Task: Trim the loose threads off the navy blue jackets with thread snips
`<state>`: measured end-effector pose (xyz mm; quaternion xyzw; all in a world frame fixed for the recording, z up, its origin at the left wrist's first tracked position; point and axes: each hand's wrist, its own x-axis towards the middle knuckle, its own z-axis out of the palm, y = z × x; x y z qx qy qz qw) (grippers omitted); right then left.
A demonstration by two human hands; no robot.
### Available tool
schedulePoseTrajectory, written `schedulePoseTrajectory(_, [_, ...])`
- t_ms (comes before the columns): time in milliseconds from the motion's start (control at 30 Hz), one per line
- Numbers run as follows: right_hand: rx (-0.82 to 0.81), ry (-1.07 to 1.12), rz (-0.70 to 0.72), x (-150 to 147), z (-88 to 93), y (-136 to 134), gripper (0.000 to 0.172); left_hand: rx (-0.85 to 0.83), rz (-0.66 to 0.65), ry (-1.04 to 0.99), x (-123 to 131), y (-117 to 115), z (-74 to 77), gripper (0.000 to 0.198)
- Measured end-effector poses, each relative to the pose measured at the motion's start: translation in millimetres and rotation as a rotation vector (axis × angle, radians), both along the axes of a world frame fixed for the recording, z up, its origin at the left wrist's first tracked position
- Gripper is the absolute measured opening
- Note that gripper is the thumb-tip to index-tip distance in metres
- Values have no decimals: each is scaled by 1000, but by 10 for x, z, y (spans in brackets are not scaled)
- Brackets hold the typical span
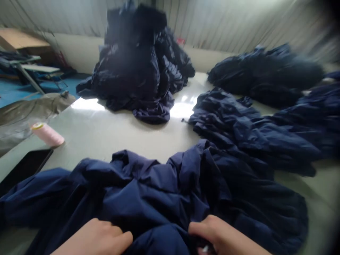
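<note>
A person's two bare hands work a crumpled navy garment (156, 202) along the near side of a pale worktop (114, 138). The left hand (97, 237) enters from the bottom edge, angled up and to the right, back uppermost and knuckles bent, its fingers curled closed on the cloth. The right hand (214, 232) slants in from the lower right, pointing up and to the left, its fingers gripping the fabric beside a small pale item too blurred to name. The hands stand apart, a puffed fold of cloth between them. The garment's long axis runs from side to side across the worktop: a narrow, sleeve-like length trails to the left, while a broad, darker part with a rounded edge spreads right. Which end is the collar cannot be told among the folds. A cone of pink thread (49, 135) lies tilted at left, near a flat black object (25, 170); beyond rises a tall dark pile of garments (130, 67), with another navy heap (239, 122) at right.
</note>
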<state>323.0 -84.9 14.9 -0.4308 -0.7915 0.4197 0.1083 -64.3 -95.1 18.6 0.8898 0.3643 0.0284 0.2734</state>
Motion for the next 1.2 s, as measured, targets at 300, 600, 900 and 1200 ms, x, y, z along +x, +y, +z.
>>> schedulePoseTrajectory(300, [346, 481, -694, -109, 887, 1263, 48, 591, 561, -276, 382, 1497, 871, 40])
schedulePoseTrajectory(600, [629, -377, -187, -533, -405, 1237, 46, 435, 442, 265, 161, 1146, -786, 65])
schedulePoseTrajectory(900, [759, -346, -263, -620, -202, 2871, 36, 526, 392, 240, 271, 2540, -5, 53])
schedulePoseTrajectory(1200, [697, 82, -10, -1324, 42, 1785, 28, 278, 182, 99, 91, 541, 512, 33])
